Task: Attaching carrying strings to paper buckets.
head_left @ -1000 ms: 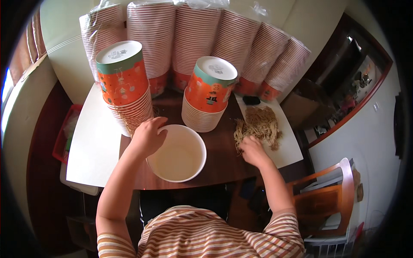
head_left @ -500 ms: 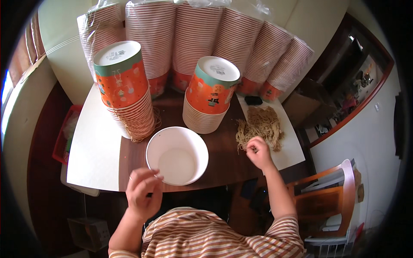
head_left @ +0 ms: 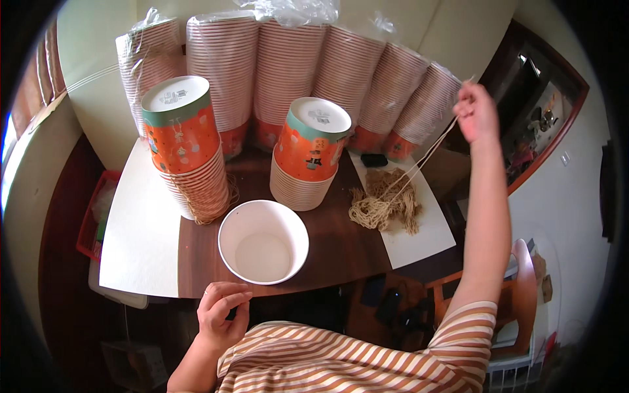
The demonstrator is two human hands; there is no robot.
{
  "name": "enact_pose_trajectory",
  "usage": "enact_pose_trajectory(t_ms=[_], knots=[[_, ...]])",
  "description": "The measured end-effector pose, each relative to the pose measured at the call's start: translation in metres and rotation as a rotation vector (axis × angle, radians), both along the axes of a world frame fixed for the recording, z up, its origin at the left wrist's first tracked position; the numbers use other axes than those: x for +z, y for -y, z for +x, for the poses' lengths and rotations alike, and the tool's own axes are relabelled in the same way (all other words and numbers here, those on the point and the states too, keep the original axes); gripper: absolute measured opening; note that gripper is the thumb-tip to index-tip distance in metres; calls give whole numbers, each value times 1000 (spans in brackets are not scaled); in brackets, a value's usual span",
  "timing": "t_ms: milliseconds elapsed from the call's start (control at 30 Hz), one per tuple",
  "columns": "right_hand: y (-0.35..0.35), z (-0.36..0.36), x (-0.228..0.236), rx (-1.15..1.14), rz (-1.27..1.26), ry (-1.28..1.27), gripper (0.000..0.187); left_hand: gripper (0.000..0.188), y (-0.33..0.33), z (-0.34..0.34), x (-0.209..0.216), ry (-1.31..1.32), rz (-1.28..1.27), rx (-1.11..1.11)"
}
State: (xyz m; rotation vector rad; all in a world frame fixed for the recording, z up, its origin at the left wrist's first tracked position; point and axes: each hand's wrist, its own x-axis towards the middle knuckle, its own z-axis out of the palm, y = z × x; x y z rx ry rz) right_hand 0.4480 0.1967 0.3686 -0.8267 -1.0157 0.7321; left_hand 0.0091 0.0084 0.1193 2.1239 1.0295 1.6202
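Note:
My right hand (head_left: pixel 476 112) is raised high at the right, its fingers closed on the end of a strand of twine (head_left: pixel 429 154). The strand runs taut down to a tangled pile of beige twine (head_left: pixel 388 204) on the table's right side. My left hand (head_left: pixel 224 314) is at the near table edge, just below an open white paper bucket (head_left: pixel 263 243). Its fingers are curled in against the thumb; whether anything is between them is hidden. The bucket stands upright, and its visible inside holds nothing.
Two upside-down stacks of orange-and-green paper buckets, a left stack (head_left: pixel 187 147) wound with twine and a right stack (head_left: pixel 309 154), stand behind the white bucket. Several tall plastic-wrapped bucket stacks (head_left: pixel 291 72) line the back. A small black object (head_left: pixel 374 160) lies behind the twine pile. A wooden chair (head_left: pixel 517 288) is at right.
My right hand has risen from beside the twine pile, up and to the right, pulling a strand out. My left hand has dropped slightly away from the white bucket's rim.

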Motion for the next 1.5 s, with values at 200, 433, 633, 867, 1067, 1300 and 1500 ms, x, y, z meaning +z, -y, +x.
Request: enact_pose_trajectory(t_ms=[200,433,633,867,1067,1300,1500], knots=[[42,-45,74,-6,337,426,13,20,3,-5,8,14,-68,5],[20,-48,98,-65,101,602,15,16,4,0,12,17,-73,-29],[16,-55,27,132,-233,616,7,18,8,-3,13,25,-61,-33],[24,-83,-43,333,-357,484,10,19,-5,0,50,-6,-146,-132],[29,-102,-104,283,-259,498,9,14,-67,34,76,-75,-303,-240],[28,-108,-120,336,-285,502,9,32,-135,95,84,-139,-299,-254],[38,-126,-146,347,-221,176,14,25,-172,154,94,-154,-343,-411]])
